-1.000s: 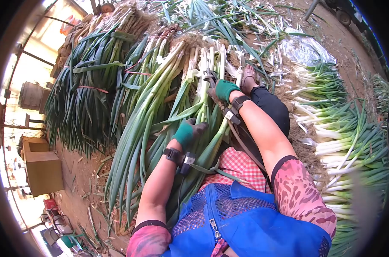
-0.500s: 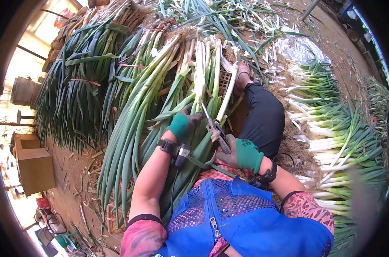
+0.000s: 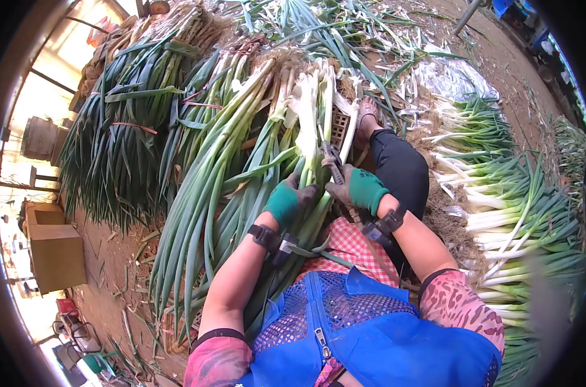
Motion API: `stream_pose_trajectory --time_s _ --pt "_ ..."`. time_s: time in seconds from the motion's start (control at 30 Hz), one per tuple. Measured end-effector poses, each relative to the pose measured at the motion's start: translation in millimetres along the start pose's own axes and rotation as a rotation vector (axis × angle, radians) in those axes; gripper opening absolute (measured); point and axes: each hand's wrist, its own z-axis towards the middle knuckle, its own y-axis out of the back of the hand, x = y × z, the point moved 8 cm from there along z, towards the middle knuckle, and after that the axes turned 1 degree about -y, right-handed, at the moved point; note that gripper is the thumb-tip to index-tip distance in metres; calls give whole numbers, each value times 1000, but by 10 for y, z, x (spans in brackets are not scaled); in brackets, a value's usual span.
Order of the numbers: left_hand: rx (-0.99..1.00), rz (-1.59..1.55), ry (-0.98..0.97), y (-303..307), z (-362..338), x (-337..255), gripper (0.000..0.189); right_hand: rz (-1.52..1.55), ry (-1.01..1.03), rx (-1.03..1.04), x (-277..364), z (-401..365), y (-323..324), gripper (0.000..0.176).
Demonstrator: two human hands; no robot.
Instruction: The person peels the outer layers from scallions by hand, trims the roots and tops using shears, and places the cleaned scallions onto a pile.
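a: what's closest to us?
b: the person's blue vest (image 3: pixel 370 316), zipped over mesh, with pink patterned sleeves (image 3: pixel 457 303) at either side. just past it lies a red-and-white checked cloth (image 3: pixel 364 248).
a: and the hands?
b: both wear green gloves with greyish fingers, and each wrist has a dark strap (image 3: pixel 265 237). the left hand (image 3: pixel 290 201) lies on the green part of the long onions (image 3: pixel 308 122), fingers bent over the stalks; i can't tell how tightly they press, or whether they pinch a single one.
a: the right one?
b: the right hand (image 3: pixel 363 188) has its fingers wrapped around a metal nozzle tool (image 3: pixel 333 160), its slim tip pointing up beside the pale stems.
a: where do those onions sit?
b: in front of the person, roots away, leaves trailing down toward the lap and the left. a dark trouser leg (image 3: pixel 401 169) bends to their right, and a slotted crate (image 3: pixel 339 129) shows behind the stems.
a: further out?
b: a row of white-stemmed onions (image 3: pixel 499 222) on the right, banded bundles (image 3: pixel 128 155) on the left, then a crumpled silvery sheet (image 3: pixel 457 77) and scattered leaves (image 3: pixel 377 39) at the far end.
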Motion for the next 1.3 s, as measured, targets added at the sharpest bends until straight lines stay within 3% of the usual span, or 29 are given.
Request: stream_pose_trajectory --time_s 0.13,0.27,0.4,0.53,0.67,0.8,0.9,1.03,1.13,1.2,1.27,1.3 --pt "31 -191 85 59 -117 -172 56 117 80 106 77 -547 -97 61" --pt "90 -217 95 -58 -161 -143 50 83 67 104 -30 -518 -146 61" --pt "43 -116 115 -90 -199 -19 45 -14 28 -10 -65 111 72 67" --pt "70 -161 124 -121 -219 -22 46 -82 78 64 169 703 169 66" --pt "55 -38 117 -103 -210 -22 47 -10 -34 61 196 1091 279 46" --pt "42 58 51 -89 -171 -1 52 -148 35 -21 288 1136 272 48" --pt "-4 405 88 -48 -237 -114 57 -248 72 -6 370 1117 254 52" --pt "48 642 19 -102 -282 -196 47 -348 59 46 379 1066 266 48" --pt "192 925 101 130 -173 -366 49 -402 52 22 290 1077 251 48" --pt "44 759 131 504 -47 -525 43 -406 52 46 365 903 261 49" --pt "-280 777 -14 1000 226 -538 43 -374 94 11 60 1173 -47 61" --pt "-342 791 -2 1162 323 -373 45 -318 41 88 104 976 72 64"
